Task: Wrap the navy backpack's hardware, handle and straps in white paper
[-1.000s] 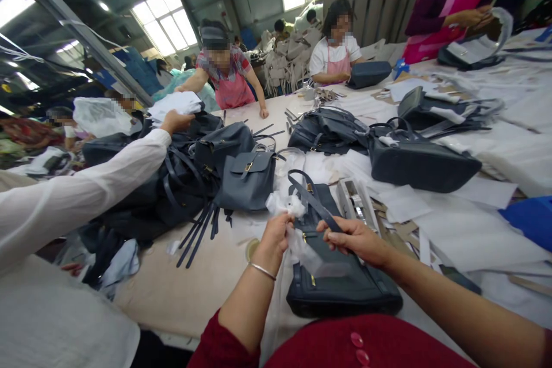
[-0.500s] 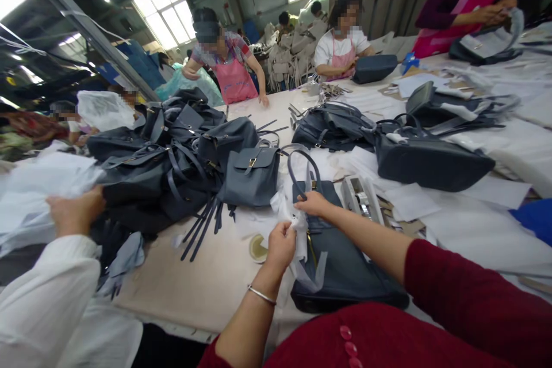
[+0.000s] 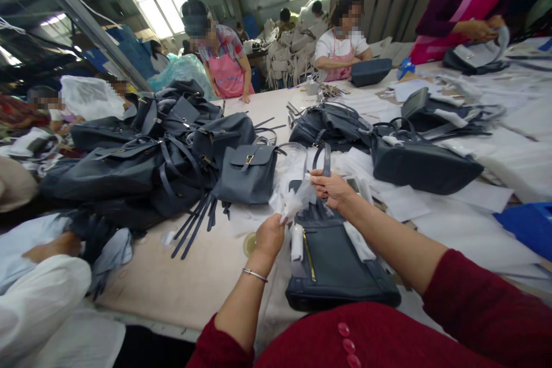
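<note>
A dark blue handbag [image 3: 340, 267] with a gold zip lies flat on the table right in front of me. My right hand [image 3: 331, 188] is closed on the bag's handle [image 3: 325, 162] at its far end, together with a bit of clear plastic wrap [image 3: 293, 198]. My left hand [image 3: 269, 236], with a silver bangle on the wrist, pinches the near end of that same crumpled plastic wrap, just left of the bag. A white strip of wrap lies along the bag's left side.
A heap of dark blue bags [image 3: 150, 149] fills the table's left half, with a small flap bag [image 3: 248, 175] nearest me. More bags [image 3: 422, 164] and white paper sheets [image 3: 470, 224] lie to the right. A co-worker's white sleeve [image 3: 38, 299] is at lower left. Several people work across the table.
My right hand has moved farther along the bag and now grips its handle. My left hand followed with the plastic wrap. The co-worker's arm at left dropped lower and drew back.
</note>
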A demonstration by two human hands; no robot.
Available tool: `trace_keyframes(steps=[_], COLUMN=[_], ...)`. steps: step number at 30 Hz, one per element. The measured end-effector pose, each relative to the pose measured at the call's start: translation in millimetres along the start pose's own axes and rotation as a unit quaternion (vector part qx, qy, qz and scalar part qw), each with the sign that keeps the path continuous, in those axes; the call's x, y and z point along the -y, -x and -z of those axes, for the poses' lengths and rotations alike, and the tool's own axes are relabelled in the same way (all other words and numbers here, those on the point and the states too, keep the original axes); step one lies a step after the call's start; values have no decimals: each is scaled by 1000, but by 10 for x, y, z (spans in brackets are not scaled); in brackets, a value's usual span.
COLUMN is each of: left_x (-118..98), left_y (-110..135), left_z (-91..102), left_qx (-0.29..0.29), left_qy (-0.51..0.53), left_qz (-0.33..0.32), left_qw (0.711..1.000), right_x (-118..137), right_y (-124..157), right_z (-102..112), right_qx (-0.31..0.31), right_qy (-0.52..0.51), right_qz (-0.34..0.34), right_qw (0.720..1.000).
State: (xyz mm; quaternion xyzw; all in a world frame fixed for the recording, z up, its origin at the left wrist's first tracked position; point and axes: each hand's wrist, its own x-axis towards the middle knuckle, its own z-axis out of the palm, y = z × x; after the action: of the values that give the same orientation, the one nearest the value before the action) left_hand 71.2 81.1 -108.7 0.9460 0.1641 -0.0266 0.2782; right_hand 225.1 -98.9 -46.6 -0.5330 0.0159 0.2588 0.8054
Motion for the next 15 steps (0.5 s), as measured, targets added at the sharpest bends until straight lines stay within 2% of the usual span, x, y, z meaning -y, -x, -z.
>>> trace_keyframes(steps=[5, 10, 13, 15], left_x=[152, 277, 292, 292], left_y=[-83, -48, -32, -43], left_z=[-53, -184, -246, -240], left_qx=[25, 33, 21, 0], left_qy=[-43, -58, -42, -20], left_qz=[32, 57, 57, 54], left_qw=[998, 996, 997, 998], right_x=[458, 1194, 1563, 1656], right_y=[0, 46, 125, 167], right_z=[103, 230, 225, 186], right_qx=[-42, -43, -38, -39], right_qy=[-47, -83, -74, -56], right_qz=[107, 255, 301, 309], right_qw=[992, 962, 950, 949])
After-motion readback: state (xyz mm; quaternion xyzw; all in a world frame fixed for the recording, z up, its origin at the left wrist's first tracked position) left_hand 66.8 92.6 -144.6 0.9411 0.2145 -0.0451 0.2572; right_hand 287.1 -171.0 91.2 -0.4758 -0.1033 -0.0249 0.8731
